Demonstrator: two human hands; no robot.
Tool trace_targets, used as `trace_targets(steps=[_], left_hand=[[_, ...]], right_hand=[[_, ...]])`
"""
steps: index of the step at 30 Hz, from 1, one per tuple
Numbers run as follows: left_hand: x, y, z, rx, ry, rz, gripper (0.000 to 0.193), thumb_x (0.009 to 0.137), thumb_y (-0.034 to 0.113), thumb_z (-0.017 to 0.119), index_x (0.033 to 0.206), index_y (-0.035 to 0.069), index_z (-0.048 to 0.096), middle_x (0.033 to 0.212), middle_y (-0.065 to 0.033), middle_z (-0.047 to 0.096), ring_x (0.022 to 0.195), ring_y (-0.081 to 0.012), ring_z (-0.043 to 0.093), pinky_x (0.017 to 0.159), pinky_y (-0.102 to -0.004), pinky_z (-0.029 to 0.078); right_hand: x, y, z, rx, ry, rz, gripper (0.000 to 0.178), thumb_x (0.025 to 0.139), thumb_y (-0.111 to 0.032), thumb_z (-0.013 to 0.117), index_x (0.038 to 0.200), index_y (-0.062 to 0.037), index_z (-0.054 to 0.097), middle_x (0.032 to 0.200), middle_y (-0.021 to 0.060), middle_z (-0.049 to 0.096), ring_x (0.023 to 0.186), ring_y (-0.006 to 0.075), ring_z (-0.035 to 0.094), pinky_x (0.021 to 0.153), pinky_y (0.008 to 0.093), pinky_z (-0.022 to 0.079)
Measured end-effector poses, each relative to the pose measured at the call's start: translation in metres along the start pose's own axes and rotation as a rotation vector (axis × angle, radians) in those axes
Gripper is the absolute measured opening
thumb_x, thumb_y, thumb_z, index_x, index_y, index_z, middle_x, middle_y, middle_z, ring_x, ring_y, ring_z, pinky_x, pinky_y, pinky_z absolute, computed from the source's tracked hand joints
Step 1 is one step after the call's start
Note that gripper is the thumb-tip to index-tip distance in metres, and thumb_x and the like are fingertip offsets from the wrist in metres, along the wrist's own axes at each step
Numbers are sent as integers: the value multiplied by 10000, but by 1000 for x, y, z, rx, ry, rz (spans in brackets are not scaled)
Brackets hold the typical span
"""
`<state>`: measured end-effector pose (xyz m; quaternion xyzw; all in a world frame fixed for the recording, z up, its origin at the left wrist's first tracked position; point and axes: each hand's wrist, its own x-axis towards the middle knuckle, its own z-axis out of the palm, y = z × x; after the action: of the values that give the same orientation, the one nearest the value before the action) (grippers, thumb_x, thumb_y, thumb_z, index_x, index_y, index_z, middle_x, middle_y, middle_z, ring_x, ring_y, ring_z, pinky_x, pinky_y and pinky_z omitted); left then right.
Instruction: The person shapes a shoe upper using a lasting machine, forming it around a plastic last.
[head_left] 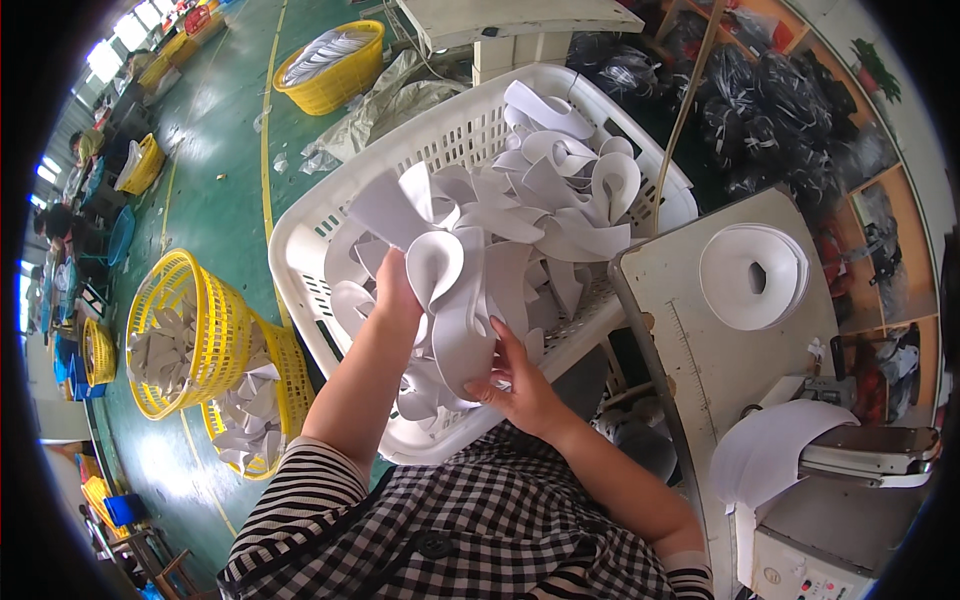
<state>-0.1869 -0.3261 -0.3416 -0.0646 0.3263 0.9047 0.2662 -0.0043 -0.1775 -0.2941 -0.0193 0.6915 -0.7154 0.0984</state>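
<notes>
A large white plastic basket [300, 300] with slotted walls stands in front of me, heaped with curled white sheet pieces [570, 235]. Above its near part, my left hand [396, 288] is closed on the side of a curved white piece [462, 325], its fingertips hidden behind the material. My right hand [515, 382] pinches the lower right edge of the same piece, thumb below and fingers along the side. Whether the held piece is one sheet or several nested together, I cannot tell.
At right, a worn machine table [680, 330] carries a stack of white rings [750, 278] and a sewing machine [870, 450] with white material draped beside it. Yellow baskets [215, 310] of pieces stand at left. Another yellow basket [365, 85] and black bags [760, 110] lie beyond.
</notes>
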Motion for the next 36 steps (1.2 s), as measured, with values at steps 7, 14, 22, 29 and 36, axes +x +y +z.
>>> trace_targets(steps=[7,14,22,29,36], left_hand=[[-46,21,21,677,-567,124,744,747,367,668,1303,52,287,1261,-99,398,1200,-216,355,1027,-352,238],[-49,7,-12,453,121,-2,407,825,137,574,1195,32,441,1043,-70,561,952,-166,545,825,-289,439],[-19,58,-33,968,65,690,234,870,51,443,1092,18,505,929,-71,585,782,-131,574,696,-250,474],[-61,213,81,338,158,634,252,924,265,400,1001,49,506,800,-74,568,715,-185,572,651,-325,489],[-92,129,147,202,-163,215,388,877,373,456,1083,46,487,871,-113,591,728,-201,596,649,-323,502]], right_hand=[[6,-8,1,36,70,-60,699,803,-192,625,1340,-15,214,1190,202,449,1089,282,485,915,360,388],[7,-13,-13,-906,422,-459,616,702,-216,698,1212,-35,403,1062,161,531,965,337,506,841,410,400],[-4,16,-23,-881,331,-162,609,686,-140,650,1215,-36,367,1150,180,436,1048,341,443,890,405,381],[-36,49,-31,-249,486,-57,565,641,-17,614,1164,-37,401,1009,96,470,850,178,486,718,294,429],[-38,-7,-19,-586,208,-116,573,672,-126,683,1176,-58,417,1031,107,450,777,177,484,650,270,438]])
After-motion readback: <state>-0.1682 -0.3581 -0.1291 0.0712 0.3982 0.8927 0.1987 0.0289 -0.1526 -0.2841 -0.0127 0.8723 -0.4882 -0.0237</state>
